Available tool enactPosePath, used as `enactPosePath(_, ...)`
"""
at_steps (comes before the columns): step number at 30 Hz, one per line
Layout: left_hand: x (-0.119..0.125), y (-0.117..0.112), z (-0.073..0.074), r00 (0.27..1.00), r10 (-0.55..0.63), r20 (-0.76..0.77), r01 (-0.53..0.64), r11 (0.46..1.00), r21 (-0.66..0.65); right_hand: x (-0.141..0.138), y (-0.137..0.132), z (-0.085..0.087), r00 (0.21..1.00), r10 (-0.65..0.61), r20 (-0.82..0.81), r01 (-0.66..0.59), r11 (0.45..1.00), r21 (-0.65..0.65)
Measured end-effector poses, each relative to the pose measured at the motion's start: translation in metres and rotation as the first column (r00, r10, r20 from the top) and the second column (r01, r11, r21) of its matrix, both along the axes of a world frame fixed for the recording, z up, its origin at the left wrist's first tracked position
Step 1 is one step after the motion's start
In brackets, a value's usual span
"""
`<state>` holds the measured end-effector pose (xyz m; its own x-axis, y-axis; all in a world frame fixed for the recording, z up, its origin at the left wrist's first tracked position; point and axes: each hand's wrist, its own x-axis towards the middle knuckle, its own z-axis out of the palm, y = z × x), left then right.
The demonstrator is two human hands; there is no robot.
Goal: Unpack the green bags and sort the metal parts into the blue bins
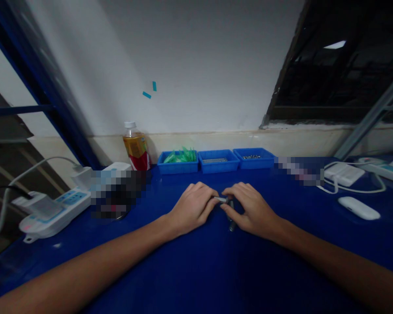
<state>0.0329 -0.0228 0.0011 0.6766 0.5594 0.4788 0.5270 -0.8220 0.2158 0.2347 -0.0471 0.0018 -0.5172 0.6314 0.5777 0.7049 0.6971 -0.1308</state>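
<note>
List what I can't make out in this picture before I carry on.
All in the head view:
- Light piece: one end hidden by the left hand; whether the right hand grips it is unclear.
- Dark metallic piece: partly covered by the right hand.
- Small metal parts in the right-hand blue bin: too small to identify.
- Right-side power strip: cut off by the picture's edge.

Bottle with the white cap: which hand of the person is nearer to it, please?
Left. The left hand is in front of the bottle and to its right; the right hand is also in front, but farther to the right.
</note>
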Motion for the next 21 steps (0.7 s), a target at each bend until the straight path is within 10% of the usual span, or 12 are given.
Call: enactPosePath(21,-0.0003,-0.0039,0.0014,0.999,0.007,-0.032,-0.005,0.998,0.069,-0.0023,-0.0049,0.004,1.0,0.013,0.02,-0.014,0.998,0.057)
